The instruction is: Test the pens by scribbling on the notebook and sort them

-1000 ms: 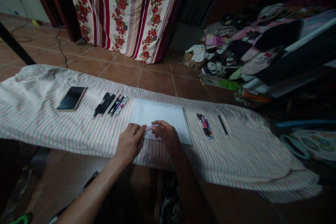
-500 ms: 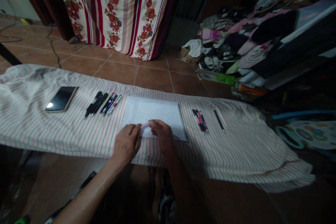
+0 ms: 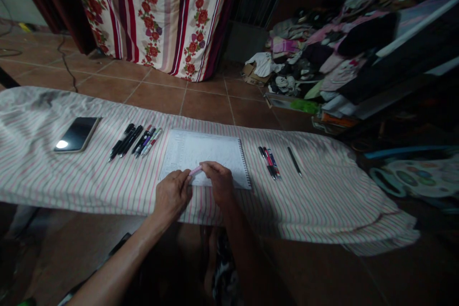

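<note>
My left hand (image 3: pixel 172 194) and my right hand (image 3: pixel 219 181) both pinch a small pink pen (image 3: pixel 195 170), one at each end, over the near edge of a white spiral notebook (image 3: pixel 206 153). The notebook lies open on a board covered with striped cloth (image 3: pixel 322 201). Both hands have their fingers closed on the pen. Left of the notebook lies a row of several pens (image 3: pixel 134 140). To its right lie three coloured pens (image 3: pixel 268 161) and a single black pen (image 3: pixel 294 161).
A dark phone (image 3: pixel 76 134) rests on the cloth at the left. Behind the board are a tiled floor (image 3: pixel 201 100), a floral striped fabric (image 3: pixel 158 9) and a heap of clothes (image 3: pixel 322 52) at the right. A round patterned object (image 3: pixel 416 177) lies at far right.
The view has drifted, so everything sits a little further left. Both hands stay on the pink pen at the notebook's near edge, with little visible change in grip.
</note>
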`<move>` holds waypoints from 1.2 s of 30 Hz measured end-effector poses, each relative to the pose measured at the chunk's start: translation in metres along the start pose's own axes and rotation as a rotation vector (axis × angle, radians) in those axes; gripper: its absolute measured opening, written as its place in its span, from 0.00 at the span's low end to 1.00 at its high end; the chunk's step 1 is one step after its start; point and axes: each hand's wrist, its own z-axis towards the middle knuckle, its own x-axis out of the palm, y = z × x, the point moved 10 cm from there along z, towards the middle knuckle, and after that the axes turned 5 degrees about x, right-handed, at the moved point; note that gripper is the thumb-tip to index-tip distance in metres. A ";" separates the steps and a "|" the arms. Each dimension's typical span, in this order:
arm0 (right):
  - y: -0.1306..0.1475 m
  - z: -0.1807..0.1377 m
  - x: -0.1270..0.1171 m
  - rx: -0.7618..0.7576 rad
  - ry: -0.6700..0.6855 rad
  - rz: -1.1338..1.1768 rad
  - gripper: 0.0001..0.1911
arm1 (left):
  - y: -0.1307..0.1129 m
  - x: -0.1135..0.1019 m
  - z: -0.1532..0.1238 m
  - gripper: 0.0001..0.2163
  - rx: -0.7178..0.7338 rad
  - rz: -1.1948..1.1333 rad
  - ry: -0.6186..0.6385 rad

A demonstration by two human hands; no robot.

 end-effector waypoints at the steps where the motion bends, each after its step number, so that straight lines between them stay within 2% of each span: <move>1: -0.001 0.001 -0.001 -0.006 -0.012 0.004 0.12 | 0.001 0.002 0.000 0.15 -0.014 -0.022 0.010; 8: 0.000 0.002 0.001 -0.039 -0.001 0.014 0.11 | 0.010 0.012 -0.001 0.14 -0.110 -0.190 0.100; 10: 0.002 -0.002 0.004 -0.043 0.014 0.006 0.12 | 0.009 0.007 -0.001 0.14 -0.101 -0.155 0.063; 13: 0.007 -0.008 0.012 -0.039 0.078 0.069 0.14 | 0.002 -0.009 -0.001 0.14 -0.037 -0.001 -0.062; 15: 0.005 -0.010 0.019 0.017 0.132 0.137 0.15 | -0.002 -0.017 -0.002 0.14 0.010 0.073 -0.134; 18: -0.006 -0.012 0.026 0.136 0.171 0.210 0.16 | -0.007 -0.022 -0.003 0.13 0.070 0.148 -0.187; 21: -0.012 -0.011 0.028 0.169 0.175 0.231 0.16 | -0.011 -0.023 -0.004 0.13 0.114 0.232 -0.198; 31: -0.002 -0.010 0.025 0.050 0.164 0.146 0.17 | -0.020 -0.024 -0.006 0.15 0.164 0.294 -0.162; 36: 0.005 -0.012 0.017 -0.023 0.096 0.033 0.16 | -0.020 -0.019 -0.006 0.14 0.149 0.268 -0.122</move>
